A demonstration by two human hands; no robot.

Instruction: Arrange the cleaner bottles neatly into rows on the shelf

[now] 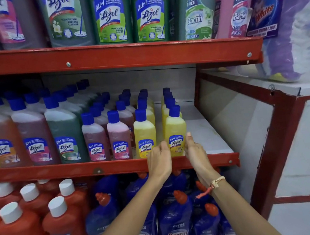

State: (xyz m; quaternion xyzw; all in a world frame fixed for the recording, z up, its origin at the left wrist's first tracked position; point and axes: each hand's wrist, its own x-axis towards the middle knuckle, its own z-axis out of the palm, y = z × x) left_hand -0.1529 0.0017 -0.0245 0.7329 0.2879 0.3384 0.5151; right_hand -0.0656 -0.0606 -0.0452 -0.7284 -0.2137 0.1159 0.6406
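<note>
On the middle red shelf [117, 166] small Lizol bottles with blue caps stand in rows running front to back. The rightmost front one is a yellow bottle [175, 128]. My left hand [159, 162] touches its lower left side and my right hand [194, 151] its lower right side, fingers around its base. Another yellow bottle [145, 134] stands just to its left, then two pink bottles [119, 136] [95, 139]. The rows behind them recede into the shelf.
Larger Lizol bottles [65, 138] fill the left of the middle shelf. White shelf floor [204, 130] lies bare to the right of the yellow row. Big Lizol and Bactin bottles [149, 11] stand above; orange [64, 231] and blue Bactin bottles [176, 228] below. A red frame [285, 118] borders the right.
</note>
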